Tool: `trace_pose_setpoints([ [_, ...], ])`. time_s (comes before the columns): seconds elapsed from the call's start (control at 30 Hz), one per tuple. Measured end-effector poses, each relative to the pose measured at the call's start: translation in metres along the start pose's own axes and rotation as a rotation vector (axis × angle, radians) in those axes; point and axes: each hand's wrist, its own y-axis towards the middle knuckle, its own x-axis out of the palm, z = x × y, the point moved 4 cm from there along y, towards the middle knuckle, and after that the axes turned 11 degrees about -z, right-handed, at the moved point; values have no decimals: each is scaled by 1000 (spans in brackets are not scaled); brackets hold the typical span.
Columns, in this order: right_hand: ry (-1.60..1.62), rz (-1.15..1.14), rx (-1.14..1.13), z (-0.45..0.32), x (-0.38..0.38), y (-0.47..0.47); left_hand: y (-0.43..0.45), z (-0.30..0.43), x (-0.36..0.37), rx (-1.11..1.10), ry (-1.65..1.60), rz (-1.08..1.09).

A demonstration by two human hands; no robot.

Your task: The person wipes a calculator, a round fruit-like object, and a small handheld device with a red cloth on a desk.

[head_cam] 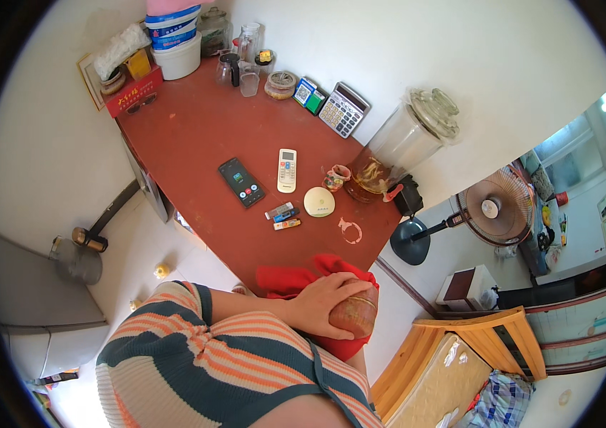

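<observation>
My left hand is spread over a rounded brown lidded pot, gripping its top and side. A thin light seam runs around the pot, and its material is hard to tell. Red cloth lies under and around the pot, with part of it draped on the near end of the reddish-brown table. My right hand is out of sight. Only a bit of the right forearm shows below the red cloth.
On the table are a smartphone with a lit screen, a remote control, several lighters, a round cream-coloured disc, a small ornamental pot, a calculator and a large glass jar. A fan stands right, beyond a wooden bed.
</observation>
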Motion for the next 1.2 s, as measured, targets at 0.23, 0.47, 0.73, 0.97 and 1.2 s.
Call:
trace_pose_setpoints([
  [0.23, -266, 378, 341, -27, -18, -34, -7, -24, -17, -127, -281, -179],
  [0.47, -1439, -138, -28, -46, 70, -3, -44, -35, -2, -547, -1769, -342],
  [0.73, -273, 302, 338, -19, 49, 10, -32, -15, -27, -130, -881, -26],
  [0.97, -135, 234, 460, -22, 61, 17, -18, 22, -45, -185, -216, -161],
  [1.2, -133, 275, 686, -25, 48, 6, -9, 22, -53, -180, 291, -414],
])
